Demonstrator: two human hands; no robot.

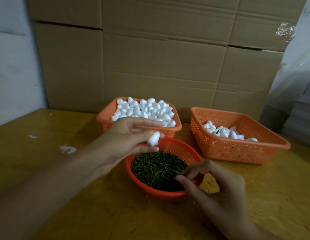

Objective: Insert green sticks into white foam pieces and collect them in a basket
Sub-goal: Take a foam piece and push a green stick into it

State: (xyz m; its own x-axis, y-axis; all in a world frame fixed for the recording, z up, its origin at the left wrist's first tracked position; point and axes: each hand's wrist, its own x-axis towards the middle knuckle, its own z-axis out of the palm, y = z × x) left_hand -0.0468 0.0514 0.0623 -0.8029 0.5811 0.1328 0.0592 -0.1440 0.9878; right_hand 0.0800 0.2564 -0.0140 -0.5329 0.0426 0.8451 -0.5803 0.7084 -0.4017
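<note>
Head view, looking down on a yellow-brown counter (pixel 46 170) backed by stacked cardboard boxes (pixel 159 58).

Left hand (pixel 128 139): raised above the near bowl's far rim, thumb and fingers closed on one white foam piece (pixel 153 138). The remaining fingers are spread.

Right hand (pixel 215 186): at the right rim of the round orange bowl (pixel 150 187), thumb and forefinger pinched together over the heap of green sticks (pixel 156 168). A stick tip appears to sit in the pinch; the detail is too small to confirm.

Sticks: piled loose in the bowl, filling most of it.

Left basket (pixel 105 118): rectangular, orange, perforated, behind the bowl and heaped to the rim with foam pieces (pixel 143 110).

Right basket (pixel 237 149): same type, to the right of the bowl and apart from it. It holds a small cluster of foam pieces (pixel 227 132) at its back; a dark green stem shows among them.

Counter surface: white smears (pixel 67 149) left of the left forearm.
</note>
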